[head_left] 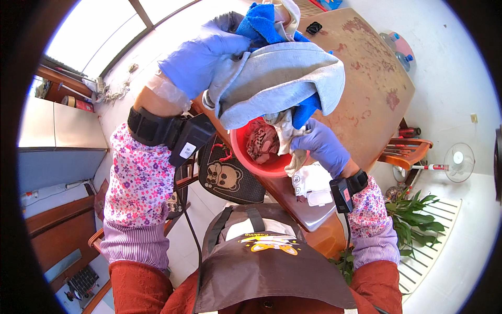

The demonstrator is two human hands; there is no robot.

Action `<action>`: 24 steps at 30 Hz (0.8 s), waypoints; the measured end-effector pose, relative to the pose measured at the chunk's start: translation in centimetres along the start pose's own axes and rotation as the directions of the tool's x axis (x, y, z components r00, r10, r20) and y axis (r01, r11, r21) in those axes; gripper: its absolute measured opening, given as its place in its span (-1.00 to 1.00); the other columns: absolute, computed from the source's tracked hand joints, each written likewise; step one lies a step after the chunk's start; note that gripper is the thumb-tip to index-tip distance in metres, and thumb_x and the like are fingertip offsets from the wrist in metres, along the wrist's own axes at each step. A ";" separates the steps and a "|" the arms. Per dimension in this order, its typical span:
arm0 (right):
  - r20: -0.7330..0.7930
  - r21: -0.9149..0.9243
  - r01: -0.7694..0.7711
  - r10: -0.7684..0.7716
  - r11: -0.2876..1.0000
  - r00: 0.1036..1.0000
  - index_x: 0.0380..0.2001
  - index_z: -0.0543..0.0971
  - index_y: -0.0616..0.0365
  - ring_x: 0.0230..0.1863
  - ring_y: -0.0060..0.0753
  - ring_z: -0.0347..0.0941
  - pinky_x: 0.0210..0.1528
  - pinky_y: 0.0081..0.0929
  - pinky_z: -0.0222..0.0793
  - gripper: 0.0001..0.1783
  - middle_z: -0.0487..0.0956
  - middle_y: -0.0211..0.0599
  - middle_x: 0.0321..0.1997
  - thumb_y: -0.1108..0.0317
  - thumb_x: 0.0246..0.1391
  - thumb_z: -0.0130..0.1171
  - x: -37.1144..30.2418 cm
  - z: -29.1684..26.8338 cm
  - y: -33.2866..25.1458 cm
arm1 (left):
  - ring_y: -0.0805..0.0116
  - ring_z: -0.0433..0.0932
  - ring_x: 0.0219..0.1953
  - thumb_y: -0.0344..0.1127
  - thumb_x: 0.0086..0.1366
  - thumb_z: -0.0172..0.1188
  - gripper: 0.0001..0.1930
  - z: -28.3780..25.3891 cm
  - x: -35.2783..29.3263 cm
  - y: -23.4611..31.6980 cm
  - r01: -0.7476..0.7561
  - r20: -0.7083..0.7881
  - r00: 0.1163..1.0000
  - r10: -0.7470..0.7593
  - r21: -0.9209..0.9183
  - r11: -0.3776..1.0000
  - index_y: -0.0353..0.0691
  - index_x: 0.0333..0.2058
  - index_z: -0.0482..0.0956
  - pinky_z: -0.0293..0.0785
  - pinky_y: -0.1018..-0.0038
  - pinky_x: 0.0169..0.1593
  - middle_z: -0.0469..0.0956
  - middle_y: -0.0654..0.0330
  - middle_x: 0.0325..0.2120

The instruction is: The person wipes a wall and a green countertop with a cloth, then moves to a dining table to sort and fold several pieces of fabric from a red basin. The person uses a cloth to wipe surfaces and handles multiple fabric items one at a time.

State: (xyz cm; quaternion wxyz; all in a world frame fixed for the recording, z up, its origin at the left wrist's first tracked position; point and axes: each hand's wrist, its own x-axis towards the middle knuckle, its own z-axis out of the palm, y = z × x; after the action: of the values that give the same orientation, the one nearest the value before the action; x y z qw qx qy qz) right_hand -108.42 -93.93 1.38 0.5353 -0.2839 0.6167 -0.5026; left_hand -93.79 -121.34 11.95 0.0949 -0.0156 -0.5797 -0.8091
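Raised over the table's near left side, my left hand point(209, 57) wears a purple glove and is closed on a bundle of cloths. The bundle has a light grey piece of cloth point(282, 78) with stitched edges in front and a blue towel point(261, 25) bunched behind it. Lower on the right, my gloved right hand point(321, 148) grips a hanging cream cloth point(286, 131), its fingertips partly hidden by the folds. Beneath the cloths stands a red basin point(238, 149) with a dark-patterned pinkish cloth point(261, 142) inside. The bundle hides the basin's far rim.
The brown table point(361, 104) has worn patches and a small black object point(314, 27) at its far edge. A white packet point(314, 187) lies right of the basin. A chair with a bear-print seat point(225, 175) stands left, a leafy plant point(418, 220) right.
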 end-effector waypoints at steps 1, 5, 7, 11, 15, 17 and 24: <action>-0.026 0.085 0.007 -0.005 0.996 1.000 -0.10 0.50 0.17 -0.19 -0.62 0.46 -0.05 -0.59 0.41 -0.66 0.55 -0.45 -0.21 0.48 0.01 0.26 -0.3 -0.3 0.1 | 0.30 0.64 -0.12 -0.36 0.32 0.09 -0.66 0.0 0.0 0.1 -0.010 0.004 1.000 0.010 0.019 1.000 -0.26 0.06 0.49 0.56 0.40 0.03 0.61 0.10 -0.08; 0.000 0.202 -0.048 0.049 0.978 0.999 -0.11 0.49 0.19 -0.21 -0.64 0.47 -0.07 -0.62 0.41 -0.76 0.54 -0.46 -0.19 0.41 0.15 0.16 -1.8 -0.8 -0.3 | 0.30 0.64 -0.12 -0.33 0.34 0.09 -0.67 0.2 -0.4 0.5 -0.005 0.031 0.999 0.004 0.012 1.000 -0.24 0.06 0.47 0.57 0.41 0.00 0.61 0.11 -0.09; -0.025 0.317 0.022 -0.015 0.948 1.000 -0.05 0.48 0.21 -0.18 -0.62 0.47 -0.05 -0.61 0.41 -0.72 0.54 -0.45 -0.15 0.38 0.19 0.15 -2.3 -0.4 -0.4 | 0.31 0.64 -0.13 -0.31 0.35 0.08 -0.67 0.6 -0.7 0.6 -0.004 -0.009 1.000 0.004 0.025 1.000 -0.22 0.07 0.46 0.58 0.41 -0.01 0.61 0.11 -0.10; -0.119 0.113 0.124 -0.110 0.986 0.987 0.07 0.43 0.24 -0.11 -0.57 0.50 0.00 -0.57 0.42 -0.62 0.55 -0.40 -0.05 0.32 0.24 0.13 -3.2 0.3 -0.4 | 0.32 0.64 -0.13 -0.29 0.37 0.08 -0.67 1.0 -0.9 1.0 0.008 0.066 0.998 -0.005 -0.049 0.999 -0.20 0.08 0.45 0.58 0.42 -0.02 0.61 0.13 -0.10; -0.101 0.437 0.100 -0.062 0.894 0.993 0.12 0.41 0.27 -0.04 -0.51 0.51 0.05 -0.53 0.42 -0.57 0.56 -0.34 0.00 0.31 0.25 0.12 -4.0 0.5 -0.6 | 0.33 0.64 -0.12 -0.29 0.38 0.07 -0.66 0.6 -0.7 1.0 -0.013 0.120 0.993 0.021 -0.073 0.997 -0.20 0.09 0.44 0.58 0.42 -0.01 0.60 0.13 -0.08; -0.073 0.526 0.070 -0.037 0.848 0.997 0.12 0.41 0.28 -0.03 -0.50 0.51 0.08 -0.52 0.41 -0.56 0.56 -0.32 0.02 0.30 0.24 0.12 -4.6 0.3 -1.0 | 0.33 0.63 -0.10 -0.28 0.38 0.06 -0.65 0.5 -0.5 0.9 -0.031 0.108 0.993 0.037 -0.055 0.998 -0.20 0.11 0.43 0.58 0.43 0.00 0.59 0.13 -0.06; -0.116 0.531 0.146 -0.099 0.835 0.988 0.11 0.43 0.29 -0.04 -0.52 0.51 0.08 -0.52 0.39 -0.52 0.57 -0.33 -0.01 0.22 0.22 0.16 -6.5 -0.4 -1.9 | 0.46 0.63 -0.25 -0.37 0.29 0.10 -0.68 2.2 -1.2 1.4 0.042 -0.097 0.994 -0.045 -0.035 0.998 -0.28 0.02 0.50 0.55 0.56 -0.09 0.63 0.18 -0.21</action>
State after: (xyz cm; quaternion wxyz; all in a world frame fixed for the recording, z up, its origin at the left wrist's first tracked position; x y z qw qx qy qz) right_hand -107.42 -88.68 5.53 0.5339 -0.1402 0.4536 -0.6997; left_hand -92.54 -119.50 13.87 0.1050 0.0349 -0.5611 -0.8203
